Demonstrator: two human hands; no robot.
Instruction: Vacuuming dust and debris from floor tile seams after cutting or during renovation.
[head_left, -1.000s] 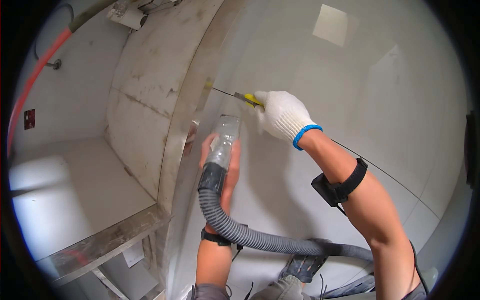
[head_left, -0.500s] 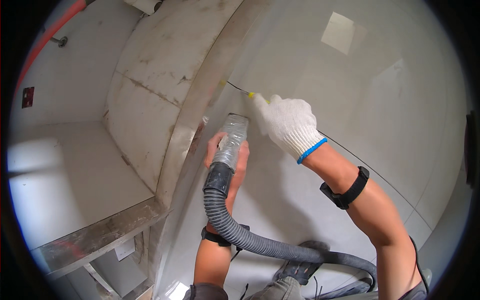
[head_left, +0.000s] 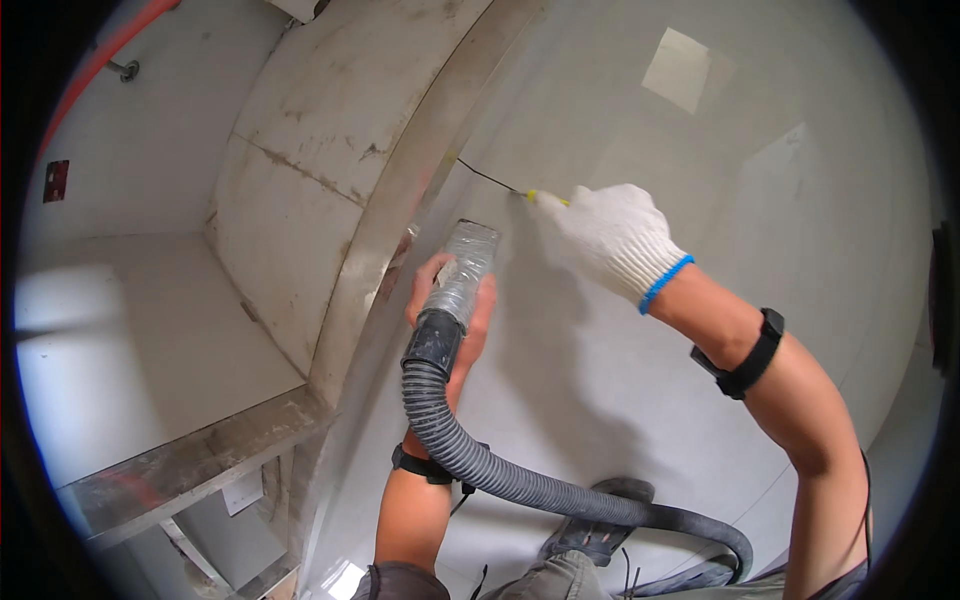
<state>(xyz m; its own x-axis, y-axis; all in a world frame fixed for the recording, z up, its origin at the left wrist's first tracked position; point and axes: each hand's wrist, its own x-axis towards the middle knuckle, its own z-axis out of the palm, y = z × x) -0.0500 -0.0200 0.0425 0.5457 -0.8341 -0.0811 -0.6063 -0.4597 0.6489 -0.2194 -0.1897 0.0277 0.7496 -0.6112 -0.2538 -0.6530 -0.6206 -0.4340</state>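
My right hand [head_left: 615, 235], in a white knit glove with a blue cuff, is closed round a slim yellow-ended hand tool [head_left: 533, 197]. The tool's tip meets a dark, narrow joint [head_left: 485, 176] between the pale floor tiles [head_left: 700, 210]; most of its handle is hidden in the glove. My bare left hand [head_left: 478, 312] grips a vacuum nozzle [head_left: 464, 265] wrapped in clear plastic. Its mouth lies close to the tile, just on the near side of the joint and left of the tool. A grey ribbed hose [head_left: 500, 478] runs from the nozzle towards my feet.
To the left, a raised metal-edged sill [head_left: 395, 215] borders the tiles, with a stained pale panel [head_left: 310, 160] beyond it. A red hose [head_left: 105, 60] hangs at the upper left. My shoe [head_left: 590, 530] is below, with the vacuum hose crossing in front of it.
My right hand and the tool have moved right along the joint, away from the sill, and more dark line shows behind the tip. The nozzle has shifted only slightly.
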